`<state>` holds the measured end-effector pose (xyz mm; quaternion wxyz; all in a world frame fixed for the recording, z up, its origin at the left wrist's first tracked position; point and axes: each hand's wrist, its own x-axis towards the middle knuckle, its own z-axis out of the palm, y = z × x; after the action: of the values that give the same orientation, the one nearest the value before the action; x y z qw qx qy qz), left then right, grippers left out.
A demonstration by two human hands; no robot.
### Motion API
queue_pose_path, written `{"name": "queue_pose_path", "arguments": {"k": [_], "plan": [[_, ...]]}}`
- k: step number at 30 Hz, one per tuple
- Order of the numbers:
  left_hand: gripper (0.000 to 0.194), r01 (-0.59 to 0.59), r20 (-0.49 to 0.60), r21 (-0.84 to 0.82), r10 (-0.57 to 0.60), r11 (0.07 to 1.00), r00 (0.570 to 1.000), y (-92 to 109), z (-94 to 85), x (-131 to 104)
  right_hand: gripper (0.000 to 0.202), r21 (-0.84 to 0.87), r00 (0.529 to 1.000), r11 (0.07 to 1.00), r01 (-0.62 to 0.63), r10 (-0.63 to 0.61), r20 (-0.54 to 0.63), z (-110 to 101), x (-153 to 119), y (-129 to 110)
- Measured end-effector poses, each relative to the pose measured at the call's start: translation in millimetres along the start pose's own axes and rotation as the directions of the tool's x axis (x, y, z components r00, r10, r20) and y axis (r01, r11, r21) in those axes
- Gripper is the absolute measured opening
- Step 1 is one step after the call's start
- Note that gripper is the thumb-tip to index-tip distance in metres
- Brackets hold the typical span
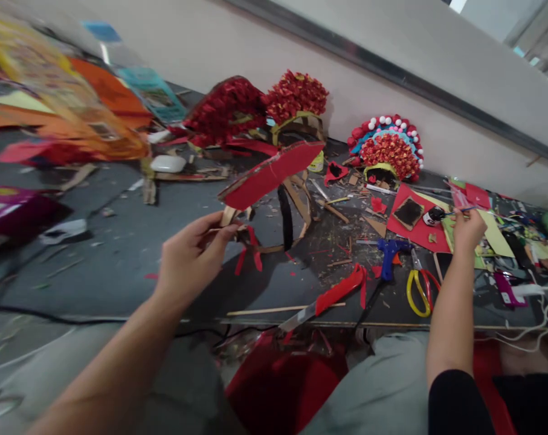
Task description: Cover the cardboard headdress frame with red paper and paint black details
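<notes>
Item: cardboard frame (pixel 274 199), red panel fitted, strips bare; my left hand (pixel 190 257) pinches it. Right hand (pixel 468 229) grips what looks like a brush (pixel 455 212).

Even, fairly bright indoor light falls from above, with soft shadows under the left hand (pixel 190 257) on the grey floor (pixel 119 254). The far left blurs heavily with motion. Edges bend and tilt; the centre is sharp.
</notes>
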<state>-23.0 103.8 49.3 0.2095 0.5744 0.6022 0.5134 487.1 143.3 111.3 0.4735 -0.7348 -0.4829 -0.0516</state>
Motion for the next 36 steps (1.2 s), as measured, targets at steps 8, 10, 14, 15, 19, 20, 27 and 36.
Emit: {"name": "queue_pose_path", "arguments": {"k": [8,10,14,15,19,20,27,36], "plan": [[0.074,-0.060,-0.016,0.074,0.061,0.995,0.998,-3.9,5.8,-4.2,0.007,-0.019,0.996,1.000,-0.020,0.019,-0.087,-23.7,-4.9,-31.0],[0.072,-0.072,0.005,0.113,0.072,0.991,0.997,-2.8,5.1,-4.1,0.008,-0.030,0.996,1.000,-0.004,0.002,-0.085,-27.1,-6.6,-35.0],[0.063,-0.099,0.062,0.170,0.089,0.980,0.994,-3.5,3.8,-2.5,0.009,-0.026,0.994,0.999,-0.032,0.029,-0.109,-29.7,-7.9,-40.3],[0.061,-0.106,0.072,0.179,0.094,0.978,0.993,-5.4,4.0,-1.9,0.010,-0.002,0.991,0.999,-0.041,0.041,-0.124,-29.5,-7.6,-42.3],[0.060,-0.121,0.105,0.194,0.102,0.973,0.989,-15.7,7.2,-0.4,0.019,0.245,0.984,0.969,-0.023,0.065,-0.167,-24.8,-9.3,-63.8],[0.059,-0.124,0.114,0.191,0.104,0.974,0.988,-17.0,8.3,-0.5,0.023,0.317,0.984,0.948,0.003,0.054,-0.170,-22.9,-12.0,-73.8],[0.049,-0.115,0.220,0.050,0.101,0.992,0.970,-4.1,13.2,-4.4,0.037,0.588,0.996,0.806,0.076,-0.093,-0.001,2.7,-67.9,-161.9],[0.044,-0.067,0.236,-0.013,0.068,0.998,0.969,-5.3,20.3,-14.6,0.039,0.706,0.944,0.690,-0.159,-0.102,0.313,68.4,-128.8,-182.1]]}}
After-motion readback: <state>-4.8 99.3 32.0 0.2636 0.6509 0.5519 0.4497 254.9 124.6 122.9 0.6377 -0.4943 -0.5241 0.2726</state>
